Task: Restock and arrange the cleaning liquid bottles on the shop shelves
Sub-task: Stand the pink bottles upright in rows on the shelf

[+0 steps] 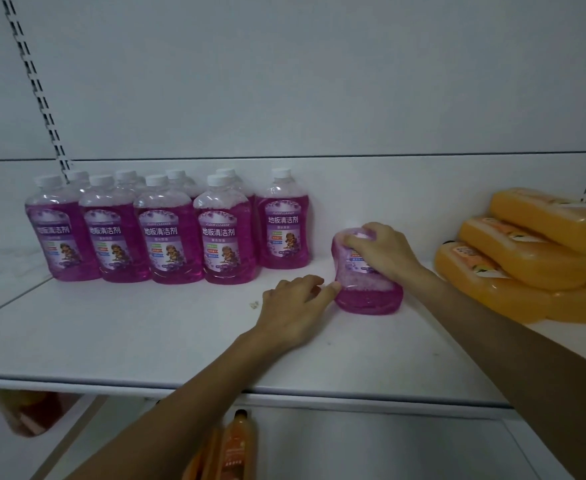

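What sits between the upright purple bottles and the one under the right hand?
Only bare shelf separates the nearest upright bottle from the gripped bottle, in the head view.

Shop, white slotted shelving (pixel 146 341), rows of identical cleaner bottles (pixel 167 233)

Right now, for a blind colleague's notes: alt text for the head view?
The right hand grips a purple cleaner bottle on a white shelf, the left hand touching it. Upright purple bottles stand left; orange bottles lie stacked right.
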`<act>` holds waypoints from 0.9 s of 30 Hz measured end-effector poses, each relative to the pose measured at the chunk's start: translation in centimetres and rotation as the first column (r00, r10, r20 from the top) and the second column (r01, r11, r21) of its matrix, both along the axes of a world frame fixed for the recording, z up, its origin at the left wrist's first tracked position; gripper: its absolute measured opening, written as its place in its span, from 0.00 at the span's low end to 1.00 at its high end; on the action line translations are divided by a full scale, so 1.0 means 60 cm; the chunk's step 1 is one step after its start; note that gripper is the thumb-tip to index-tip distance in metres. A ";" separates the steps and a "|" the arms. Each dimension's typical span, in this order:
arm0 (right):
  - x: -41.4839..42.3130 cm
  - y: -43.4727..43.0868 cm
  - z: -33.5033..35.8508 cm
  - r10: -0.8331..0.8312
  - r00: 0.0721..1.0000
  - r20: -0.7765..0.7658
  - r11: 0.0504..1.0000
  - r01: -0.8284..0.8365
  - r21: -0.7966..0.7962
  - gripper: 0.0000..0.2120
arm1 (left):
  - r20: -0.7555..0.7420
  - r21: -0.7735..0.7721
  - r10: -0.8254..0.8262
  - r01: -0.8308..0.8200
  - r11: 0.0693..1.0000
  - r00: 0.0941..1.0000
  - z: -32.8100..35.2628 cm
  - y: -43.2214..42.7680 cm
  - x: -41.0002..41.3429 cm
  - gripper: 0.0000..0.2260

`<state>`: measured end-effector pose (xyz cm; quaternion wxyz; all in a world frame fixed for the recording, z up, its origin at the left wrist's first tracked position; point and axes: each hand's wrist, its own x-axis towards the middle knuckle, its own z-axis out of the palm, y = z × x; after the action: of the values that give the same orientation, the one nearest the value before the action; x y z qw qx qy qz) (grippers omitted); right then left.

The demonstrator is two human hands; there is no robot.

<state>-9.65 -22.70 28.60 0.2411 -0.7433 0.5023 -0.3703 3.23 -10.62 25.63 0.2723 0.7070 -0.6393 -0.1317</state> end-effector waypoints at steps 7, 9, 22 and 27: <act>0.014 0.061 0.001 0.053 0.967 0.250 0.949 0.029 -0.313 0.26 | -0.437 -0.080 -0.157 0.136 0.987 0.886 0.009 0.015 -0.016 0.25; 0.028 0.081 -0.003 0.097 0.952 0.290 0.926 0.021 -0.378 0.29 | -0.487 -0.131 -0.182 0.135 0.982 0.854 0.008 0.020 -0.018 0.28; 0.047 0.143 0.039 0.328 0.939 -0.103 0.879 -0.343 -0.332 0.51 | 0.104 -0.177 0.018 0.001 0.984 0.994 -0.014 0.055 0.079 0.31; 0.080 0.126 0.050 0.285 0.957 -0.058 0.925 -0.290 -0.245 0.50 | 0.365 -0.032 0.071 -0.064 0.997 0.928 -0.019 0.072 0.100 0.26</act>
<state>-4.82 -15.12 31.61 0.1914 -0.8373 0.3394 -0.3835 9.22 -6.32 24.51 0.1596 0.7381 -0.6554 0.0180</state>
